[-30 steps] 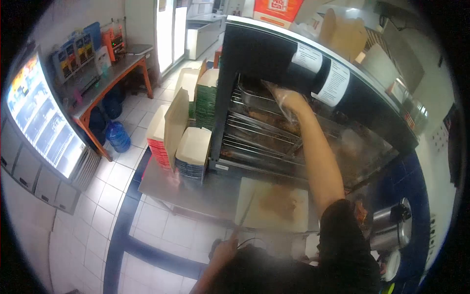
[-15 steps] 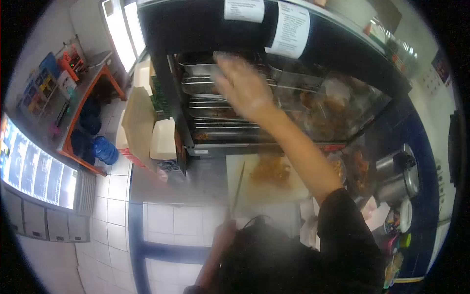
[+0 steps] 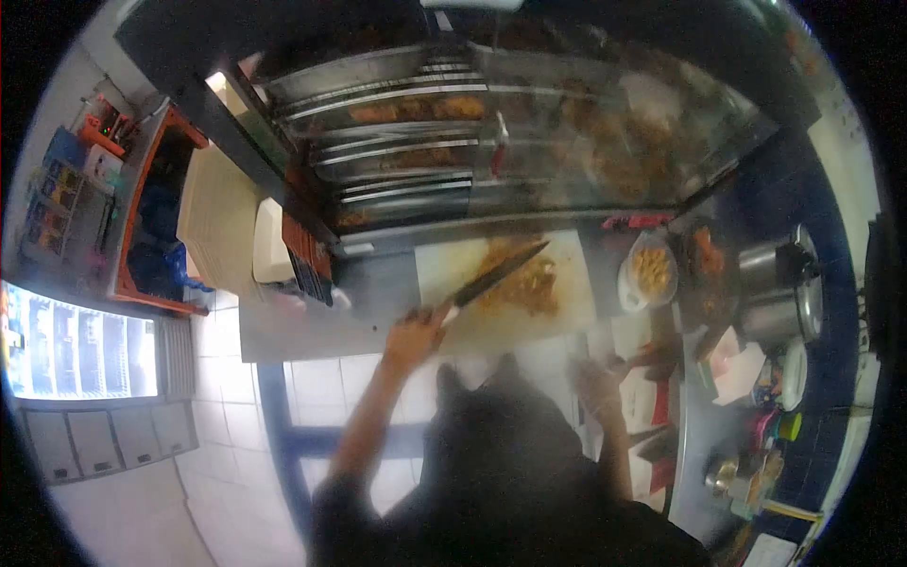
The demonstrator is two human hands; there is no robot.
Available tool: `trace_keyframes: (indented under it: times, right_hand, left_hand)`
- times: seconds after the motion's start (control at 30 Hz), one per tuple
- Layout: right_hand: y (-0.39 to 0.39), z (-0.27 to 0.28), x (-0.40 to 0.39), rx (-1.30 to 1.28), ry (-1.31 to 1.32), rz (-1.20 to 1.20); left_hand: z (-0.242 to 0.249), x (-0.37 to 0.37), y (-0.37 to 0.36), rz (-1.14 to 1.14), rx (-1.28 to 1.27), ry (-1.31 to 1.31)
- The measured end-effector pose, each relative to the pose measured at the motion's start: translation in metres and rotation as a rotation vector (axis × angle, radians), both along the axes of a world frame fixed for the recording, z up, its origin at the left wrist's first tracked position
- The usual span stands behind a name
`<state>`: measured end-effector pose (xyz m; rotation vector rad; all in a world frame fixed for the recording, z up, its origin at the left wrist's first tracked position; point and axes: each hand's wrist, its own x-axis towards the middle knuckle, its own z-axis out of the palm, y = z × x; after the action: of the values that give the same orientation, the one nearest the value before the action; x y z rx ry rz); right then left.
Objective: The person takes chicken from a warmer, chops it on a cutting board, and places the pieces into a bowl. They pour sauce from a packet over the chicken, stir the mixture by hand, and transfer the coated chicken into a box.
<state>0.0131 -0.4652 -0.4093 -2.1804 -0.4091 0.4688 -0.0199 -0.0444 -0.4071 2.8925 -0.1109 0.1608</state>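
My left hand [image 3: 416,338] is wrapped round the handle of a long knife [image 3: 501,274]. The blade slants up to the right over a white cutting board [image 3: 439,253] smeared with brown-orange residue and crumbs [image 3: 539,293]. To the right of the board, low and near my body, is my right hand [image 3: 598,383], in what looks like a clear glove. Motion blurs its fingers, so I cannot see whether it holds anything. A white bowl of yellowish pieces [image 3: 652,272] stands beyond it, right of the board.
Behind the board stands a glass display cabinet with wire racks [image 3: 416,142] and browned food [image 3: 425,109]. Stacked paper boxes [image 3: 227,213] are at the left. On the right are metal pots [image 3: 779,298], a dark pan with orange-brown food [image 3: 707,255] and a green cup [image 3: 790,426].
My right hand has come down from in front of the cabinet racks to beside the board. My left hand has brought the knife up and tilted its blade rightward over the board. The view has shifted.
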Motion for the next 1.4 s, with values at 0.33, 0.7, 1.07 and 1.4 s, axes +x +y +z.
trace_keyframes:
  times: [0.33,0.7,1.07,1.4]
  right_hand:
    - [-0.005,0.071,-0.006,-0.118,0.092,-0.165]
    - [-0.03,-0.007,0.033,-0.247,-0.122,0.183]
    - [-0.052,0.04,0.037,-0.115,-0.468,0.146]
    - [-0.035,0.122,0.094,0.647,-0.081,-0.791]
  left_hand:
    - [-0.002,0.07,0.015,0.214,-0.3,-0.182]
    - [-0.061,-0.058,0.009,0.512,-0.519,-0.376]
    - [-0.113,-0.049,0.013,0.597,-0.987,-0.362]
    - [-0.017,0.055,-0.09,0.213,-0.032,-0.437]
